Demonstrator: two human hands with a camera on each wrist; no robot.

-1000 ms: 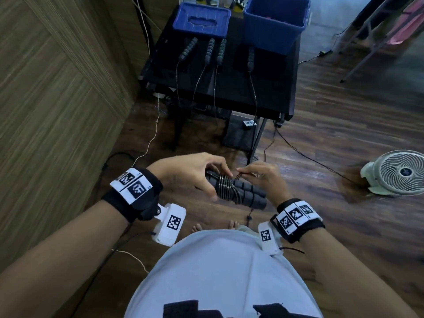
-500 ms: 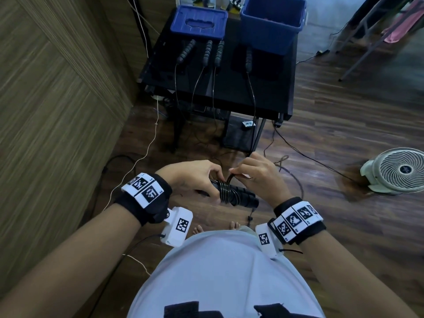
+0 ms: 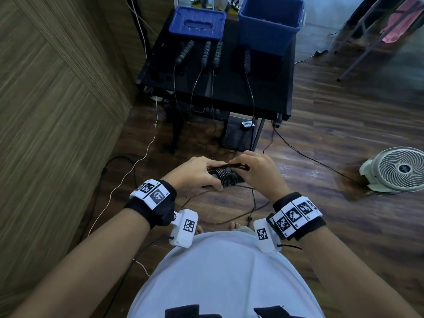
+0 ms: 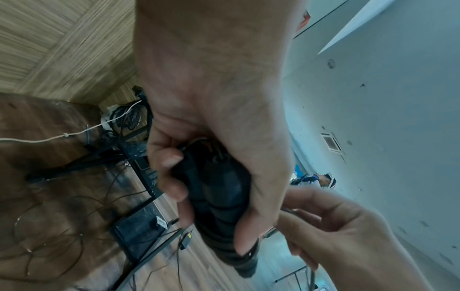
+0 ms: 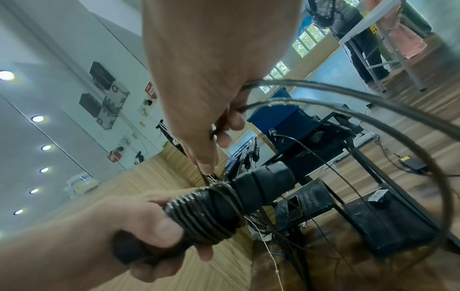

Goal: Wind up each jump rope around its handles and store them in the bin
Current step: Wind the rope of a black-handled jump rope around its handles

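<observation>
My left hand (image 3: 197, 174) (image 4: 211, 157) (image 5: 139, 222) grips a pair of black ribbed jump-rope handles (image 3: 226, 177) (image 4: 219, 206) (image 5: 248, 193) held side by side in front of my waist. Several turns of thin dark rope (image 5: 206, 214) are wound round them. My right hand (image 3: 260, 172) (image 5: 209, 98) (image 4: 348, 232) pinches the loose rope (image 3: 238, 166) (image 5: 348, 92) just above the coil, and a loop of it arcs away to the right in the right wrist view. The open blue bin (image 3: 270, 21) stands at the back right of the black table (image 3: 270, 97).
Several more jump-rope handles (image 3: 206, 52) lie on the table with their ropes hanging over the front edge to the floor. The blue lid (image 3: 198, 22) lies beside the bin. A white fan (image 3: 399, 169) stands on the wooden floor at right. Cables cross the floor; a panelled wall runs along the left.
Both hands have risen and drawn together. My right hand has moved from the handles' far end to over the coil, carrying the rope across the top. The coil has gained turns.
</observation>
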